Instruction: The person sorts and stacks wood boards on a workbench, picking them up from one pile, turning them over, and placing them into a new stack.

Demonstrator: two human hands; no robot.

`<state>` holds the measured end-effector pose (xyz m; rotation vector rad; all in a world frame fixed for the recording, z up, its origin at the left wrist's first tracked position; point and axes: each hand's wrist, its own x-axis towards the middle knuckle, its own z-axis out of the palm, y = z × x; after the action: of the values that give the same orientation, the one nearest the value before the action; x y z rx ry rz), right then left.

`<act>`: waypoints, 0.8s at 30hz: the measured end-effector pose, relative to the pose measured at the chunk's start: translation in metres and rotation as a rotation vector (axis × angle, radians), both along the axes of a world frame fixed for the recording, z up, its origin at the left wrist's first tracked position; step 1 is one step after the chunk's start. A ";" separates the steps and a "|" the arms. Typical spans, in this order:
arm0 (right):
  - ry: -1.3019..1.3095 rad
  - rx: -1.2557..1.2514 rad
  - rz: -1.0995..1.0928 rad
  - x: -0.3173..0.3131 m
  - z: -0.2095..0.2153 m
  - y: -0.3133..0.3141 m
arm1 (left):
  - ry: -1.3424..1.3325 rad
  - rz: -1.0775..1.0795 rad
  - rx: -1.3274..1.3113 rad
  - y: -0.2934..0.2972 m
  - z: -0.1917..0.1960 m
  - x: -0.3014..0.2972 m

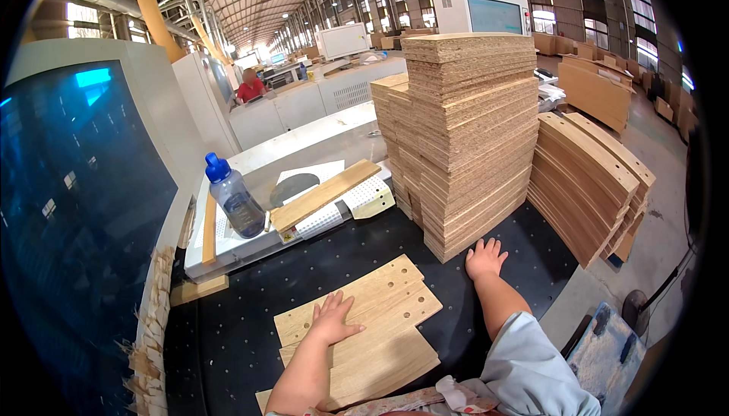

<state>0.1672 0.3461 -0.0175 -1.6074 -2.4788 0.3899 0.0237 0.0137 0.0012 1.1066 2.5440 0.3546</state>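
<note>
Pale blue sleeve (535, 363) nearest us, and beyond it the right hand (486, 259) lies spread, grasping nothing, on the dark, dotted counter (243, 317), just beside the foot of the tall board stack (478, 135). Over to the left hand (332, 321): palm down, fingers fanned, unclenched, on the overlapping loose boards (380, 355), which sit in front of the body, their edges staggered, drilled holes facing up! Good technique here, I'd judge, means light, even pressure, lining up edges and holes, and lifting rather than scraping the wood faces. Now the containers: one see-through bottle (239, 207), blue cap on, leaning in view beyond the boards' far left; its lower part looks darker, though whether that's liquid I can't quite tell.
</note>
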 end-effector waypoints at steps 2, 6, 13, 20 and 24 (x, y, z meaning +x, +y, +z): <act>0.001 0.007 0.004 0.001 0.000 0.000 | 0.001 -0.002 0.003 0.000 -0.002 -0.001; -0.003 0.013 0.002 0.000 -0.001 0.000 | -0.005 -0.002 -0.006 0.000 0.002 0.001; 0.005 0.021 0.005 -0.001 -0.003 0.001 | -0.005 0.001 0.007 0.000 0.001 0.000; 0.012 0.012 0.000 0.002 0.003 -0.002 | 0.008 0.001 -0.004 0.001 0.002 0.001; 0.002 0.020 0.006 -0.001 0.000 0.000 | 0.020 -0.006 -0.031 0.001 0.001 0.000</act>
<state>0.1665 0.3460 -0.0176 -1.5913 -2.4785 0.3664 0.0235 0.0143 0.0025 1.1114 2.5545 0.3024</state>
